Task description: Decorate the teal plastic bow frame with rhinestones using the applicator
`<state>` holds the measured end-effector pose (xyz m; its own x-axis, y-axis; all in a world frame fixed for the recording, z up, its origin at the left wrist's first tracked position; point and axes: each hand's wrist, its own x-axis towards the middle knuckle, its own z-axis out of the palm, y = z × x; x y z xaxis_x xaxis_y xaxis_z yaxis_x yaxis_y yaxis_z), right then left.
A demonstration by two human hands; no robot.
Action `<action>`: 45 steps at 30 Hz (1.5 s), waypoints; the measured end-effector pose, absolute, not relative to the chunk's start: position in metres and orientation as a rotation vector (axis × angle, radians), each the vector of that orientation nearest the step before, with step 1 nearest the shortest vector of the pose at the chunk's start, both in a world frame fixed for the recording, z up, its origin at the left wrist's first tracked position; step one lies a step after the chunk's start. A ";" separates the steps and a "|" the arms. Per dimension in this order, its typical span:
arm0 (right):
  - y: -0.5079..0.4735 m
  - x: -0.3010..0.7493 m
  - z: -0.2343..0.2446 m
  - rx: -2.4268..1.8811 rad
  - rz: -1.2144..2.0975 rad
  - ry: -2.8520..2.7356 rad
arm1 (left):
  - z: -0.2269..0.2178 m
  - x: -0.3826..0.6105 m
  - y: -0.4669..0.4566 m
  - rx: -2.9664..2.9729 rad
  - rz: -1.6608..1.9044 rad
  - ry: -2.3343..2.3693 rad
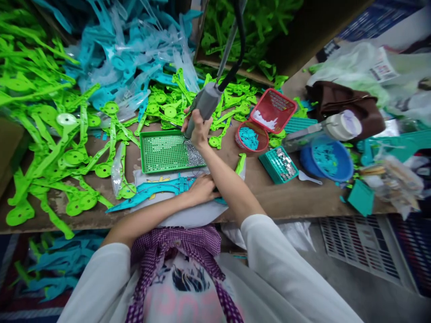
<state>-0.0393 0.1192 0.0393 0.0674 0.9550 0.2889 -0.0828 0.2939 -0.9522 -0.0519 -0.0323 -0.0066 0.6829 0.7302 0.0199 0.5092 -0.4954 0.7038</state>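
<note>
**Screw pickup at green tray: risks and layout**

Screwdriver [204,105], a grey powered one hanging on a dark cable from above, is being gripped in the right hand [198,130], fingers wrapped closed around the barrel. Its tip is pointing down at the right end of the green screw tray [161,152], where a patch of small silvery screws [194,157] is lying. Whether the bit is touching a screw cannot be told; the tip is too small to resolve.

Left hand [202,188] is lying palm down, fingers closed flat, pressing on the teal plastic part [158,186], which is resting on a white sheet just in front of the tray, on the person's side.

Judged risks:
- Tool is leaning. If the bit is coming down off-axis, a screw is likely to tip out of its hole or be flicked over the tray's rim into the loose green parts [67,148] left of the tray, where it would be hard to find.
- Cable is pulling up and back. A loosening grip could be letting the tool swing away from the tray.
- Right forearm is crossing above the left hand. A quick move from the tray back to the teal part could be bringing the bit close to the left fingers.
- Teal part is being held by pressure alone; the sheet under it could be sliding.

Red basket [251,137] is sitting right of the tray, apart from both hands.
</note>
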 end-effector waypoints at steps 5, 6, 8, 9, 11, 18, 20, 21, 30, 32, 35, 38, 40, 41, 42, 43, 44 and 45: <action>0.121 -0.041 0.034 -1.011 0.977 -1.293 | -0.010 -0.051 -0.034 2.156 0.443 0.994; 0.120 -0.041 0.034 -1.013 0.977 -1.294 | -0.011 -0.051 -0.034 2.149 0.445 1.005; 0.119 -0.041 0.035 -1.007 0.980 -1.292 | -0.012 -0.050 -0.034 2.152 0.440 1.014; 0.119 -0.040 0.037 -0.996 0.982 -1.292 | -0.012 -0.050 -0.034 2.160 0.430 1.012; 0.118 -0.039 0.040 -0.962 0.980 -1.289 | -0.011 -0.051 -0.033 2.181 0.402 1.003; 0.118 -0.037 0.052 -0.981 0.998 -1.255 | 0.003 -0.052 -0.031 2.215 0.345 1.006; 0.110 -0.034 0.063 -0.972 1.004 -1.253 | 0.004 -0.053 -0.031 2.227 0.350 0.980; 0.103 -0.030 0.070 -0.967 1.000 -1.248 | 0.003 -0.053 -0.031 2.230 0.362 0.960; 0.004 0.061 0.129 -0.855 0.832 -1.073 | -0.009 -0.053 -0.033 2.025 0.653 0.940; -0.009 0.069 0.124 -0.945 0.822 -1.082 | -0.009 -0.054 -0.033 1.912 0.746 0.998; -0.017 0.067 0.112 -1.056 0.877 -1.068 | -0.008 -0.055 -0.030 1.819 0.841 1.051; -0.018 0.062 0.102 -1.066 0.912 -1.036 | -0.008 -0.056 -0.029 1.812 0.909 1.058; -0.018 0.061 0.098 -1.050 0.908 -1.020 | -0.009 -0.057 -0.028 1.822 0.945 1.068; -0.018 0.061 0.097 -1.044 0.902 -1.011 | -0.011 -0.057 -0.028 1.823 0.972 1.064; -0.019 0.061 0.096 -1.041 0.898 -1.003 | -0.013 -0.056 -0.028 1.818 1.010 1.048; -0.019 0.062 0.096 -1.039 0.899 -0.995 | -0.015 -0.056 -0.027 1.809 1.057 1.022; -0.019 0.062 0.097 -1.036 0.906 -0.985 | -0.018 -0.056 -0.026 1.798 1.106 0.993; -0.020 0.062 0.097 -1.032 0.915 -0.971 | -0.021 -0.056 -0.025 1.786 1.155 0.967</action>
